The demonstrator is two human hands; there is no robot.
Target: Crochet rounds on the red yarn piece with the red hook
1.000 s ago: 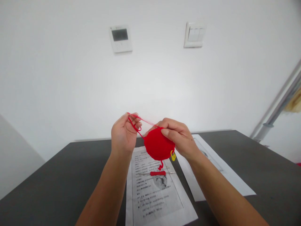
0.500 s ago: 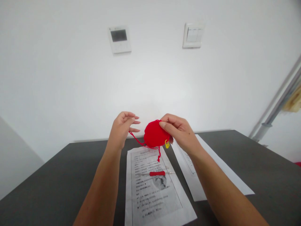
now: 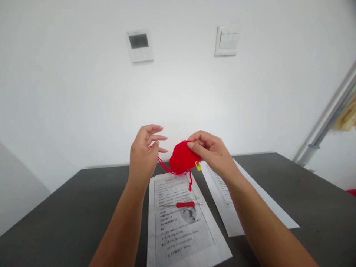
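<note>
Soft, rounded and bulging, the red yarn piece (image 3: 183, 156) hangs over the far end of the sheet (image 3: 178, 237), broad face to the viewer, longer axis roughly sideways. The right hand (image 3: 214, 152) pinches its upper edge. Over the sheet's far left corner, the left hand (image 3: 146, 148) spreads its fingers; whether it grips the strand (image 3: 167, 168), I cannot tell. A looped yellow clip (image 3: 198, 167) hangs from the piece. A slim, red-gripped tool (image 3: 185, 204) lies crosswise on the sheet; right of it, the forearm (image 3: 253, 207) hides part of another paper (image 3: 226, 215).
</note>
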